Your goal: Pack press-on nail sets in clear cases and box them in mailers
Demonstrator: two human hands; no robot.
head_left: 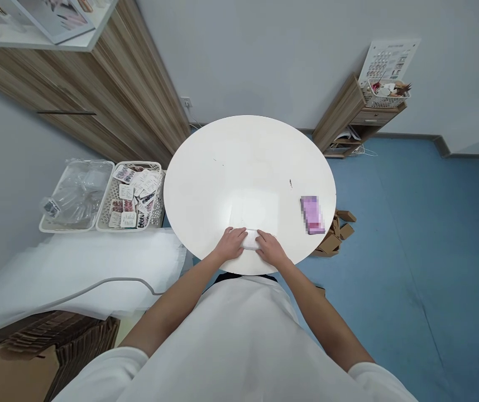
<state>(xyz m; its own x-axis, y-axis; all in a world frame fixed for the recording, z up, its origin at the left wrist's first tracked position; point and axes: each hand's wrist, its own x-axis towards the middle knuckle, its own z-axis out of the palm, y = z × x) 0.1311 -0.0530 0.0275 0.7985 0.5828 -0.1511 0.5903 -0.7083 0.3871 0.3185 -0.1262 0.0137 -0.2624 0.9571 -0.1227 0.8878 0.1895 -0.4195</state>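
Near the front edge of the round white table (248,151) lies a small flat white bundle (250,240), like folded wrapping sheet. My left hand (231,244) grips its left end, with the fingers curled over the top. At the right end, my right hand (269,247) holds it the same way. What is inside the bundle, if anything, is hidden. Just beyond it a pale rectangle shows on the tabletop; I cannot tell whether it is a sheet or a reflection. A purple, pixelated rectangular item (312,214) lies to the right, apart from my hands.
Left of the table stand a white basket (161,192) of printed cards and a tray (47,228) of clear plastic bags. White translucent sheets (139,262) lie below them, crossed by a grey cord (118,279). Cardboard pieces (331,243) are on the floor at right, near a small cabinet (340,114).
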